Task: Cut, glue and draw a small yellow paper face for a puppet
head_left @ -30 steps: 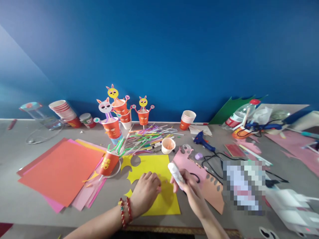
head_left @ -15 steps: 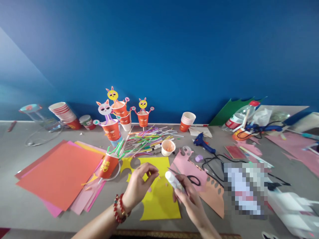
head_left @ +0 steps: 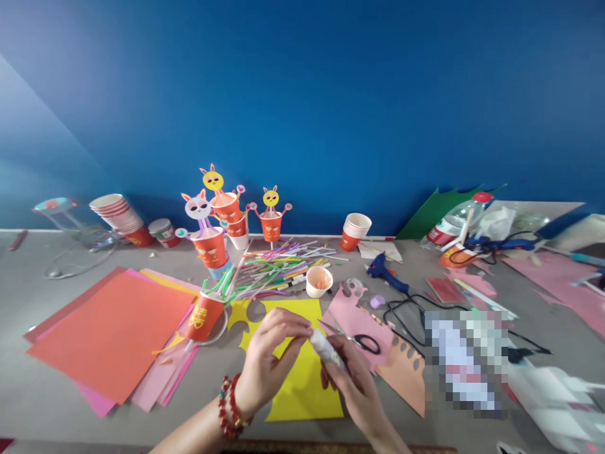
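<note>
My right hand grips a white glue stick, tilted with its white end up and to the left. My left hand, a red bead bracelet on its wrist, has thumb and fingertips pinched together at that end. Whatever lies between these fingertips is too small or hidden to make out. Below both hands lies a sheet of yellow paper with round cut-outs along its edge. Scissors with black handles rest on pink paper beside my right hand. A small purple cap lies farther back.
A paper cup with orange scraps stands behind the hands, near a pile of pipe cleaners. Cup figures stand at the back left. Orange sheets lie left. A blue glue gun trails a black cable on the right.
My left fingertips have moved right and now meet the end of the glue stick. The glue stick and my right hand have shifted slightly left and down.
</note>
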### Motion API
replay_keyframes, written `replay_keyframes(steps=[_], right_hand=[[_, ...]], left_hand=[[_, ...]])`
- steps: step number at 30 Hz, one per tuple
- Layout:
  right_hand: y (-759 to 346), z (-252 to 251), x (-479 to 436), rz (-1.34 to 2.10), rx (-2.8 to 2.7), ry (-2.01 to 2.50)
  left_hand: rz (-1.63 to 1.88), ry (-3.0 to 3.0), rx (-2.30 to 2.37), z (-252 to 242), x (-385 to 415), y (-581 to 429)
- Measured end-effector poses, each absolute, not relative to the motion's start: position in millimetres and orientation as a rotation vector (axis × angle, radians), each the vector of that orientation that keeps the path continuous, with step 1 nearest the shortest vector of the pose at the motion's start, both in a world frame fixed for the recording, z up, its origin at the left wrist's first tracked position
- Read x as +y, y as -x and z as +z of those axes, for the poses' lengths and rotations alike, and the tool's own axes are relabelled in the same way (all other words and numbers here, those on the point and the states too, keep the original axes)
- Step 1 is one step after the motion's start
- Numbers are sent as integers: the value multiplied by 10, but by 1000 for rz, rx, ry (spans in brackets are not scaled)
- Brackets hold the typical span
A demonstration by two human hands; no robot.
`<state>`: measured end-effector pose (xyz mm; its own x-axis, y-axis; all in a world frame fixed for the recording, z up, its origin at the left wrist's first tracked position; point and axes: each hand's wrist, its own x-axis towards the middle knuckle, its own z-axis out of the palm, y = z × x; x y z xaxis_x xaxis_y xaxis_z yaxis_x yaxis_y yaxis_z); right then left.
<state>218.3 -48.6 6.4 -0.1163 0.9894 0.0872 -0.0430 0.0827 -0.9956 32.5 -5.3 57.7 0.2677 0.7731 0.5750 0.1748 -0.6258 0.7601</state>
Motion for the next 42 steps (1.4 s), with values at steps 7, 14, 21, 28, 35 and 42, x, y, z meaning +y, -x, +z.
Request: replay_keyframes(steps=[7, 14, 21, 28, 35, 42], right_hand=[[-2162, 38, -484, 1279, -1274, 967], [-2137, 13, -489, 1295, -1269, 945], [-2134, 25, -509, 1281, -1285, 1017], [-2093, 12, -514, 1341, -1207, 1026], [-2077, -1, -493, 1340, -1191, 1021], [-2072, 14, -493, 1336, -1182, 1049]], left_hand=[[1284, -2032, 857, 492, -147, -205], [1255, -2194, 808, 454, -193, -186], [1295, -2237, 735, 474, -208, -196], [1302, -2264, 769, 490, -219, -197], [1296, -2232, 779, 383, -248, -199], [1243, -2250, 809, 333, -255, -180]])
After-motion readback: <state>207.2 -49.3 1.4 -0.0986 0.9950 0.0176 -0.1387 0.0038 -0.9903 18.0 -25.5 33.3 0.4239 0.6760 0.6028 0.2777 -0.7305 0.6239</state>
